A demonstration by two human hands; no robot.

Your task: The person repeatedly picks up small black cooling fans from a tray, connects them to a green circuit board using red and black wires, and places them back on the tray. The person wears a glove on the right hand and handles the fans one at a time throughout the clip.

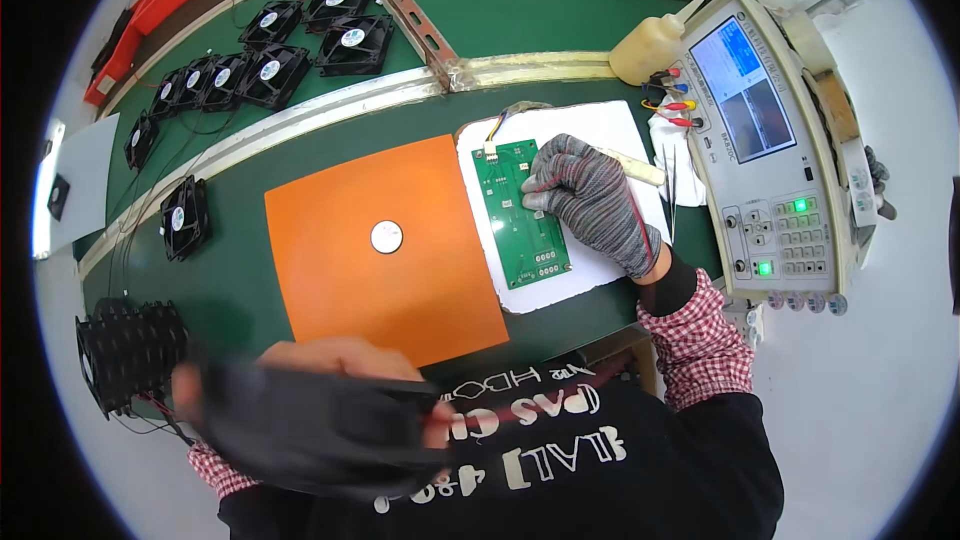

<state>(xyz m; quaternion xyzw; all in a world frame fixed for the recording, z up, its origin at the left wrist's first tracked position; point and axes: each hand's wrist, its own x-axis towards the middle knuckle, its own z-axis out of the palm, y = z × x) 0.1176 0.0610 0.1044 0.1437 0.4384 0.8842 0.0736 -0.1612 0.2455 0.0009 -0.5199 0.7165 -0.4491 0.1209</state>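
My left hand [350, 355], bare and smeared by motion, holds a black cooling fan [310, 430] close in front of my body. A thin reddish wire trails from the fan toward the right. My right hand [590, 195] wears a grey striped knit glove. Its thumb and fingers are pinched together over the green circuit board [510, 220], and whatever sits between the fingertips is hidden. The board lies on a white pad [590, 285], with a connector and short coloured wires at its top end. Left of it, a round white label or disc [387, 236] rests on an orange sheet [400, 310].
Several black fans [270, 75] stand at the far left, with a stack of fans [130, 350] at the near left. A test instrument [790, 200] with a lit screen stands right, beside a yellowish squeeze bottle [645, 50] and tweezers [673, 180]. A metal rail [410, 15] crosses the back.
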